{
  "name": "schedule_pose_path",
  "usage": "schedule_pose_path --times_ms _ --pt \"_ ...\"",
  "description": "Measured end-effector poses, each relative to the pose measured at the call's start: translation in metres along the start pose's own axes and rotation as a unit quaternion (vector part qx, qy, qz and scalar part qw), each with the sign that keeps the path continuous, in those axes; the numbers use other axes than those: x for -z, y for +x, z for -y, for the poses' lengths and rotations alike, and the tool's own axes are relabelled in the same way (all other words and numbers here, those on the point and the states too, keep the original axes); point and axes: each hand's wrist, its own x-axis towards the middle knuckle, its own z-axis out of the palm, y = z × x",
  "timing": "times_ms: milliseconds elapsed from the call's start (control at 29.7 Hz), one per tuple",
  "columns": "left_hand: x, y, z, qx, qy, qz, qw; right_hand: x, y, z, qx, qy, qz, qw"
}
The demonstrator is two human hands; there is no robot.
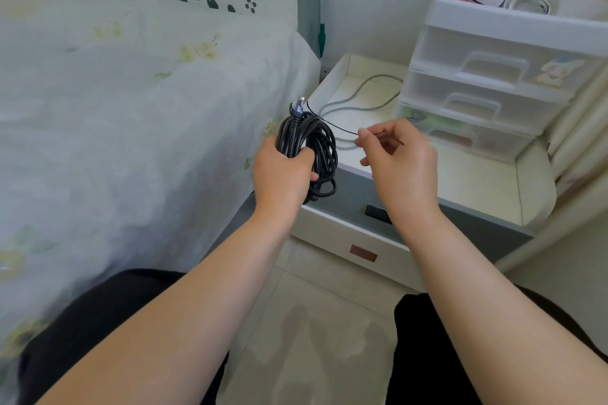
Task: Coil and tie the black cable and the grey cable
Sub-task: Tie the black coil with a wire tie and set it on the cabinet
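Your left hand (pixel 282 171) grips the coiled black cable (pixel 309 154) in the air just off the worktop (pixel 473 181), so the loops cannot spring apart. At its three o'clock, your right hand (pixel 396 154) pinches a thin black tie (pixel 342 129) running from the coil's top, probably ready for wrapping. The grey cable (pixel 362 102) lies loose on the worktop at twelve o'clock.

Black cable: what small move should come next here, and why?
Probably wind the thin tie around the black cable bundle. The left hand grips the finished coil, the right hand pinches the tie pulled out from the coil's top, and the grey cable lies loose on the nightstand.
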Motion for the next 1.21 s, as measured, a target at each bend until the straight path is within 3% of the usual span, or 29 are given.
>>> schedule_pose_path --times_ms 101,235,403,740,975,1210 --pt "0.003 0.004 0.0 -0.001 -0.016 -0.029 0.999 0.004 0.001 0.001 0.014 0.0 -0.006 1.0" --pt "0.007 0.008 -0.005 -0.019 -0.019 -0.055 0.998 0.005 0.005 -0.007 0.045 -0.138 0.022 0.989" --pt "0.003 0.004 -0.005 -0.063 0.015 -0.052 0.997 -0.003 0.008 -0.013 0.006 -0.15 0.016 0.988" --pt "-0.005 -0.006 0.003 -0.127 0.029 -0.058 0.99 -0.006 0.005 -0.003 -0.088 0.071 -0.017 0.993" --pt "-0.014 -0.014 0.008 -0.156 0.046 -0.041 0.986 -0.033 -0.019 0.003 -0.197 0.332 0.042 0.922" --pt "-0.017 -0.01 0.01 -0.117 0.031 -0.016 0.992 -0.04 -0.022 -0.003 -0.217 0.376 0.099 0.896"
